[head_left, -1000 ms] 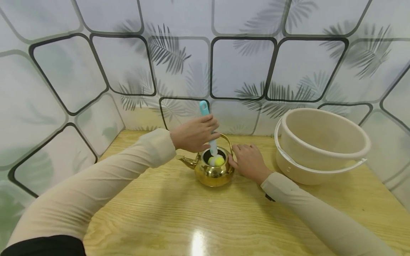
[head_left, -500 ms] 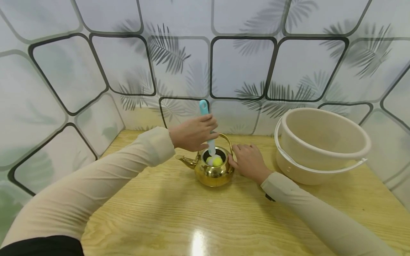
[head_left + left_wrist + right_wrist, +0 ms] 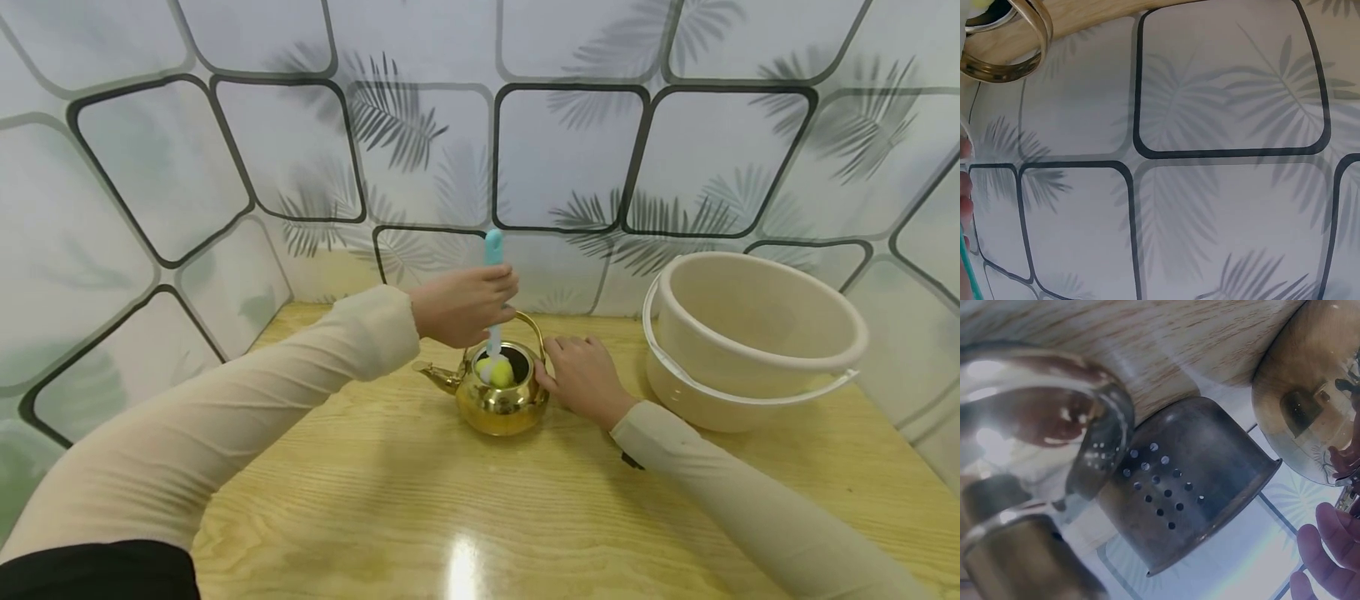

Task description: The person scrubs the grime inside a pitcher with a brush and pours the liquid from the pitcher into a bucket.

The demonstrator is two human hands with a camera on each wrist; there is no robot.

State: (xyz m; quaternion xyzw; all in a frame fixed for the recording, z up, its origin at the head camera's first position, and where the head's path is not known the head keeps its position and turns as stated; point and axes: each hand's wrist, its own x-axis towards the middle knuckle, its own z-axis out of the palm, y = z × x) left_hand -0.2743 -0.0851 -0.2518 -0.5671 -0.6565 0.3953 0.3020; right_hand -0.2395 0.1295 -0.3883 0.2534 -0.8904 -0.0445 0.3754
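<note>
My left hand [image 3: 465, 304] grips the light-blue handle of a cleaning brush [image 3: 493, 248] held nearly upright. Its yellow-and-white head [image 3: 495, 372] sits in the open mouth of a small gold kettle [image 3: 498, 414], toward the spout side. On the kettle's other side, my right hand [image 3: 583, 379] holds it by the base of its arched handle, thumb near the rim. In the left wrist view only fingertips [image 3: 965, 206] and a strip of the brush handle show at the left edge. Curled fingers [image 3: 1329, 550] appear beside the kettle in the right wrist view.
A large cream bucket [image 3: 750, 400] with a white handle stands right of my right hand. The right wrist view shows a perforated metal strainer [image 3: 1210, 456] and a shiny gold rounded piece [image 3: 1029, 425] on the wooden table [image 3: 360, 500]. A patterned wall [image 3: 570, 158] rises behind.
The brush's head has shifted left inside the kettle's mouth, while its handle top has tipped right to stand straighter. My left hand has moved slightly right; the right hand stays put.
</note>
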